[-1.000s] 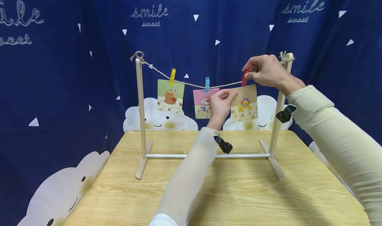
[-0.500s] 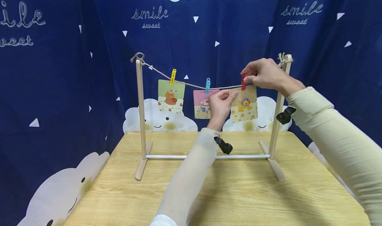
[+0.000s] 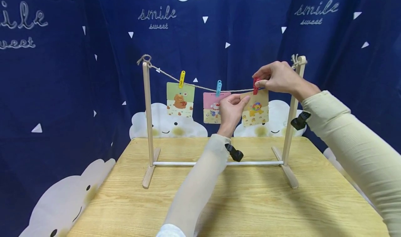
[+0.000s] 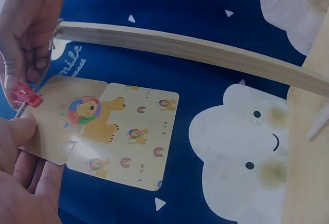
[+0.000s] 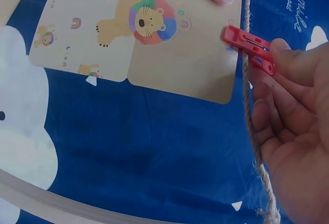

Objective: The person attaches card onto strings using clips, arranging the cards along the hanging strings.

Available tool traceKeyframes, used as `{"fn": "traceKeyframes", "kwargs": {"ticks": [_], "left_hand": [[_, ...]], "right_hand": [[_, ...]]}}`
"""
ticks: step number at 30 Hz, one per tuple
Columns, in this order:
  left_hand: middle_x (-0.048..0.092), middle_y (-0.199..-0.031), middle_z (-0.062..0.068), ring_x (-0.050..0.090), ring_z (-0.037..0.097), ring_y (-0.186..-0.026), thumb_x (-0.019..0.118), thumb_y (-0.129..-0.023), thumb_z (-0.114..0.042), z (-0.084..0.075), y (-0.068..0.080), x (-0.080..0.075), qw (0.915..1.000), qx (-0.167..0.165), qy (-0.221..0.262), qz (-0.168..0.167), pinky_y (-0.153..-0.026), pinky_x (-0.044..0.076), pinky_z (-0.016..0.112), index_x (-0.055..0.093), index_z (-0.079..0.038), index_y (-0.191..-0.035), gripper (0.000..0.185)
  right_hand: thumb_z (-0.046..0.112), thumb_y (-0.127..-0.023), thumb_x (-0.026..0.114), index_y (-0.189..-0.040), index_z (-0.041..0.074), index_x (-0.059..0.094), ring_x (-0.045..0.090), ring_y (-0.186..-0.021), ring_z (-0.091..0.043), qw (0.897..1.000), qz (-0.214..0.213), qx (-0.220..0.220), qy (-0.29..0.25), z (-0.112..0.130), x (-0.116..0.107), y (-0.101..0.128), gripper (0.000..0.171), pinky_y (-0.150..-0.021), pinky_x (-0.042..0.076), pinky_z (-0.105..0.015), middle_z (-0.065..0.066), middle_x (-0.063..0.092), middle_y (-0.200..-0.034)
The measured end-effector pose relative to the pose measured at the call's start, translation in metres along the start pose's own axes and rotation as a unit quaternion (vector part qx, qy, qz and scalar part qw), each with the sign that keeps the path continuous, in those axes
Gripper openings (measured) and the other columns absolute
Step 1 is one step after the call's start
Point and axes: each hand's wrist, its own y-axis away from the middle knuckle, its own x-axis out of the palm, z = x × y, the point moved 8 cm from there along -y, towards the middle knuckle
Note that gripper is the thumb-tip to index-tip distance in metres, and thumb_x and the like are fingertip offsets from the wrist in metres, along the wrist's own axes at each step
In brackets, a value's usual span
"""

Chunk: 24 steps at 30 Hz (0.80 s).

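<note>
Head view. Wooden table (image 3: 131, 202): lower half of the frame, bearing the drying rack (image 3: 147, 125) with its twine line (image 3: 203, 88) strung across the centre. Lion card (image 3: 256, 108): right of centre, held up under the line; against the frame a second ago it is raised slightly and its top edge is brought closer to the twine, so the pegging is judged nearly seated. Right hand (image 3: 278, 77): upper right, pinched narrowly on the red peg (image 3: 256, 85), which is set a little lower than a second ago. Left hand (image 3: 231, 109): centre, thumb pressed on the card's left edge, unchanged. Green bear card (image 3: 180, 100) and pink card (image 3: 212, 109): already hung under yellow peg (image 3: 181, 79) and blue peg (image 3: 218, 87).
</note>
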Motion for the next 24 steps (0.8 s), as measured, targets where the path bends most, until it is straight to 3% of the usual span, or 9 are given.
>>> {"fn": "traceKeyframes", "kwargs": {"ticks": [8,15,24], "left_hand": [[0.08,-0.101,-0.001,0.073,0.002,-0.086,0.081,-0.092,-0.022,-0.008,0.008,-0.017,0.9989,0.038,-0.027,-0.012,-0.073,0.059,0.021,0.08,-0.011,-0.11,0.021],[0.08,-0.105,0.003,0.075,0.005,-0.089,0.079,-0.093,-0.015,-0.018,0.013,-0.036,0.9964,0.077,-0.031,-0.017,-0.076,0.059,0.022,0.079,-0.006,-0.113,0.022],[0.08,-0.1,0.0,0.075,0.006,-0.088,0.082,-0.091,-0.022,-0.015,0.016,-0.055,0.9954,0.076,-0.058,0.011,-0.076,0.06,0.024,0.08,-0.009,-0.11,0.024]], "right_hand": [[0.027,-0.099,0.07,-0.13,0.007,0.07,0.068,-0.107,-0.035,1.0,0.007,0.004,-0.009,-0.001,0.003,-0.003,0.037,-0.096,0.055,-0.056,-0.018,0.073,-0.121],[0.028,-0.1,0.068,-0.135,0.005,0.067,0.067,-0.111,-0.037,1.0,0.018,0.0,0.002,0.004,0.003,-0.007,0.041,-0.099,0.053,-0.057,-0.019,0.072,-0.124],[0.026,-0.1,0.069,-0.137,0.004,0.065,0.068,-0.108,-0.037,1.0,0.011,-0.007,0.017,0.002,0.0,-0.005,0.044,-0.096,0.055,-0.055,-0.019,0.072,-0.122]]}}
